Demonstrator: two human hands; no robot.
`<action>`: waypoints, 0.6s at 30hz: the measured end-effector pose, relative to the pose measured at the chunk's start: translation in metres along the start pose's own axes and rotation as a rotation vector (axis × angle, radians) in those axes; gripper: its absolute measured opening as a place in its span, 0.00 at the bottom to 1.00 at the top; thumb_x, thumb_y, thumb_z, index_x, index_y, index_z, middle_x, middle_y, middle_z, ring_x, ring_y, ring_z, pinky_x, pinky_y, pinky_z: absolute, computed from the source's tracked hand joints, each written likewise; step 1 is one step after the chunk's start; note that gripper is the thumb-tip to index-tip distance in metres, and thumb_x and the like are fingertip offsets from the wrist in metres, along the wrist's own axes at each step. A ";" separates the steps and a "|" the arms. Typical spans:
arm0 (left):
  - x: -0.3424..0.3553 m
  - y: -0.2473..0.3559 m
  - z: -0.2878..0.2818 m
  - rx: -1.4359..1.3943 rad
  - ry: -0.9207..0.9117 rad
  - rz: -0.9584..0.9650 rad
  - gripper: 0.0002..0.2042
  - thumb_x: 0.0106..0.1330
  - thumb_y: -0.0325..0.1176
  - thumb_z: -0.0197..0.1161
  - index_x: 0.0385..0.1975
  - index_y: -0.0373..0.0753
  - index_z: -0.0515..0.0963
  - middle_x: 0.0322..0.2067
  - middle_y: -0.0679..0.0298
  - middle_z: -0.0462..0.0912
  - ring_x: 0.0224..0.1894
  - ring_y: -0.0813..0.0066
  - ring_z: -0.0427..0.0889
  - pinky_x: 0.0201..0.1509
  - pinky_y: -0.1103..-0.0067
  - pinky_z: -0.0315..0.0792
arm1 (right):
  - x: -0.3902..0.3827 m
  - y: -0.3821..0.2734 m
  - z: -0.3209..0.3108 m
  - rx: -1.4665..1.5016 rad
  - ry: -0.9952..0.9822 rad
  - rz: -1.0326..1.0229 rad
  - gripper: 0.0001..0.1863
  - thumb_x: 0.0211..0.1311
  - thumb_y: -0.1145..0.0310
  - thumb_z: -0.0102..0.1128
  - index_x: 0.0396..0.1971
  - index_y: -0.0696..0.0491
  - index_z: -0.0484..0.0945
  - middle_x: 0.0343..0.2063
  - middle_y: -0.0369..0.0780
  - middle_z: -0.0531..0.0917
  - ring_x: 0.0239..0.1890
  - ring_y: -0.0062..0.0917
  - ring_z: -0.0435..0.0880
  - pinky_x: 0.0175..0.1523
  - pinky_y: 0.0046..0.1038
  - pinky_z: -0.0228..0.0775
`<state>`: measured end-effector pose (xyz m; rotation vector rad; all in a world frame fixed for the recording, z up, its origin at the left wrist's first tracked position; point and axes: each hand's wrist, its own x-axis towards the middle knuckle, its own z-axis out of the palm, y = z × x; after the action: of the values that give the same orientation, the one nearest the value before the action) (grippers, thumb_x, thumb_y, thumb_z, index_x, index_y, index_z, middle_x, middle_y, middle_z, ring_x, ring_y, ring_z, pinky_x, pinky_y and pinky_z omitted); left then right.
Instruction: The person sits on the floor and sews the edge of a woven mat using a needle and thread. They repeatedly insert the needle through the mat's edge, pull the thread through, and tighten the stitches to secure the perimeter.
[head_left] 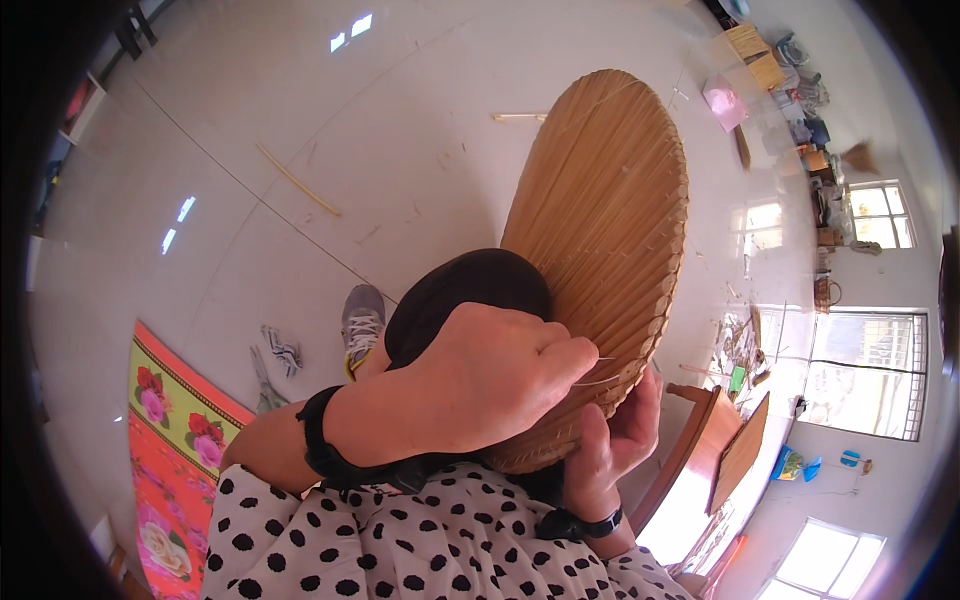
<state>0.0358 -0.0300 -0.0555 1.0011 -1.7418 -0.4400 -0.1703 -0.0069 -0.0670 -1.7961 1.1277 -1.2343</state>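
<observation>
A tan, pleated palm-leaf fan point(610, 190) lies tilted over my lap, its rim bound with a row of stitches. My left hand point(490, 365) is closed in a pinch above the fan's lower part. From its fingertips pokes a thin, light sliver that looks like a needle point(606, 358), with a pale thread point(600, 383) curving just below. At the lower right rim, my right hand point(613, 440) grips the fan's edge between thumb and fingers. Part of the fan's near end is hidden behind my left hand and wrist.
Loose sticks point(298, 180) lie on the pale tiled floor. Scissors point(264, 375) and a crumpled striped cloth point(284, 350) rest near a red floral mat point(165, 480) on the left. To the right stand wooden furniture point(690, 450) and scattered plant scraps point(738, 345).
</observation>
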 end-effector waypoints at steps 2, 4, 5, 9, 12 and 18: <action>0.000 0.001 0.000 -0.009 0.016 0.012 0.11 0.49 0.23 0.70 0.32 0.40 0.79 0.17 0.68 0.74 0.19 0.71 0.78 0.20 0.77 0.71 | -0.002 0.002 -0.001 0.000 0.002 -0.007 0.38 0.52 0.80 0.65 0.67 0.56 0.67 0.56 0.44 0.69 0.56 0.31 0.72 0.60 0.32 0.66; 0.001 0.002 -0.001 -0.001 -0.034 -0.005 0.06 0.51 0.27 0.66 0.27 0.40 0.75 0.19 0.66 0.76 0.23 0.68 0.80 0.23 0.75 0.73 | -0.004 0.003 -0.001 0.007 0.012 0.001 0.38 0.52 0.79 0.65 0.67 0.55 0.67 0.56 0.43 0.69 0.56 0.30 0.71 0.60 0.32 0.66; 0.001 0.002 -0.002 0.004 -0.059 -0.015 0.06 0.52 0.30 0.64 0.25 0.40 0.73 0.20 0.65 0.77 0.24 0.67 0.82 0.24 0.74 0.74 | -0.005 0.003 -0.001 0.014 0.019 0.013 0.38 0.53 0.79 0.65 0.67 0.55 0.66 0.56 0.43 0.69 0.56 0.30 0.71 0.61 0.32 0.65; 0.001 0.001 -0.003 0.005 -0.060 0.002 0.06 0.51 0.28 0.66 0.27 0.40 0.75 0.18 0.67 0.75 0.22 0.69 0.80 0.23 0.76 0.72 | -0.006 0.002 0.000 0.046 0.028 0.044 0.38 0.53 0.78 0.65 0.68 0.54 0.66 0.56 0.43 0.69 0.57 0.30 0.71 0.61 0.32 0.65; 0.001 0.001 -0.004 0.008 -0.021 0.028 0.11 0.48 0.23 0.69 0.32 0.40 0.80 0.16 0.69 0.73 0.18 0.73 0.77 0.20 0.78 0.70 | -0.006 0.001 0.000 0.049 0.027 0.042 0.38 0.54 0.78 0.65 0.68 0.54 0.66 0.56 0.43 0.69 0.57 0.30 0.71 0.62 0.32 0.64; 0.003 0.001 -0.003 0.009 -0.013 0.038 0.11 0.48 0.22 0.69 0.32 0.39 0.80 0.16 0.70 0.73 0.18 0.73 0.77 0.20 0.78 0.70 | -0.009 0.003 0.002 0.136 0.072 0.086 0.36 0.56 0.75 0.67 0.66 0.55 0.67 0.56 0.41 0.70 0.58 0.29 0.71 0.63 0.32 0.64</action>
<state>0.0379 -0.0310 -0.0522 0.9718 -1.7726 -0.4154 -0.1707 0.0005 -0.0737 -1.5976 1.1211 -1.3017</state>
